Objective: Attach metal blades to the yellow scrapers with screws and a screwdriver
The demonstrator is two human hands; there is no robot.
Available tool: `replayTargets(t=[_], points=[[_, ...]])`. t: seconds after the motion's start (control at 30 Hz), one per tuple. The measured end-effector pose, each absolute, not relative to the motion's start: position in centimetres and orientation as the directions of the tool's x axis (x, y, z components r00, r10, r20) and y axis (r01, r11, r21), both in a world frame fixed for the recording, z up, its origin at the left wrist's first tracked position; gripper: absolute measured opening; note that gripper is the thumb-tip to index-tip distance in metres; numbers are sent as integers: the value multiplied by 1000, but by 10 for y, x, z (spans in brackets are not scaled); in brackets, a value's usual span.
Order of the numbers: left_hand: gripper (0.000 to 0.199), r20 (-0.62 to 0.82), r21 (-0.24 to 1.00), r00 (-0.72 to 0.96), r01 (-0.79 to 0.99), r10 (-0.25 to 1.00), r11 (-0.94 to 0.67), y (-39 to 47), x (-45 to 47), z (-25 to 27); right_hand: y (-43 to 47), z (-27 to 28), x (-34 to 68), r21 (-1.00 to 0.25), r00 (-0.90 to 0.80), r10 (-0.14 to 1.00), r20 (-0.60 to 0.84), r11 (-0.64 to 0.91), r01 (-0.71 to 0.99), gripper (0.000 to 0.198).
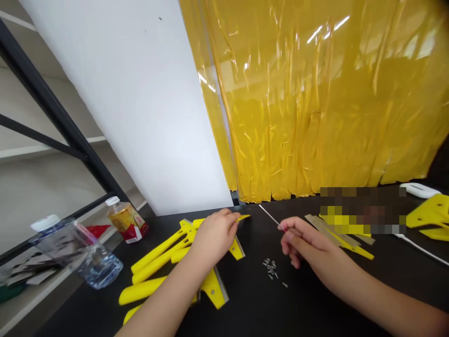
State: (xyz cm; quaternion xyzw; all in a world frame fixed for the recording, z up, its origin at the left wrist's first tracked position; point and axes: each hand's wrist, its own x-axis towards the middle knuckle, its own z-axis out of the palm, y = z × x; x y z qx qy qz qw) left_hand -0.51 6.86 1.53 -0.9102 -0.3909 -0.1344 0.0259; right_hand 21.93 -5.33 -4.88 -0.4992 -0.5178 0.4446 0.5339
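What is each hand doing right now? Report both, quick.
Left hand: closed on a yellow scraper, above the pile of yellow scrapers.
Right hand: pinching a thin metal rod, near the small screws.

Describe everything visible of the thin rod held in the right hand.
The thin rod is a slim, straight, pale metallic-looking shaft, pinched at its lower end by the right hand. It slants up and to the left above the black table, its free tip pointing toward the yellow curtain. Nothing else touches it.
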Motion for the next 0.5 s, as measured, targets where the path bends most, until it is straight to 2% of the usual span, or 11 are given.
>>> replayTargets(t=[0.17,0.27,0.4,0.5], points=[[40,245,86,660,714,710,-695,70,-7,13,-50,-51,224,-994,77,992,102,99,41,31],[39,214,91,675,706,706,-703,73,-8,9,-50,-46,228,-991,121,984,131,125,54,28],[40,212,60,694,693,688,-718,77,-8,5,-53,-32,234,-972,198,963,181,145,184,14],[40,185,43,708,687,681,-726,76,-7,4,-57,-15,239,-947,221,960,170,97,306,15]])
